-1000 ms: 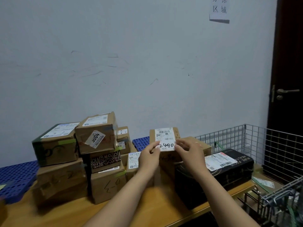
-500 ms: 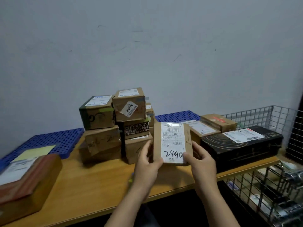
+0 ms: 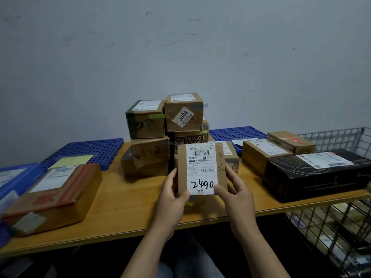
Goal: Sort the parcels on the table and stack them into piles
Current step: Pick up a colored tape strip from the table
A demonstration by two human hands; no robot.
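A small brown parcel (image 3: 220, 167) with a white label marked 2490 is held upright above the wooden table (image 3: 128, 199). My left hand (image 3: 172, 199) grips its lower left edge and my right hand (image 3: 234, 195) grips its lower right side, thumb on the label. Behind it stands a pile of several brown boxes (image 3: 164, 135), the top right one carrying a tilted sticker. On the right lie a long black box (image 3: 317, 175), a flat brown box (image 3: 259, 155) and a smaller brown box (image 3: 291, 141). On the left lies a wide brown box with red tape (image 3: 54, 195).
Blue perforated plastic panels (image 3: 88, 151) sit along the wall behind the table. A wire cage trolley (image 3: 339, 223) stands at the right, past the table's end, with items inside. A blue bin edge (image 3: 18, 183) shows at far left. A grey wall rises behind.
Both hands have brought the 2490 parcel away from the pile toward me and lower. The view has swung left and down, bringing the red-taped box fully into view.
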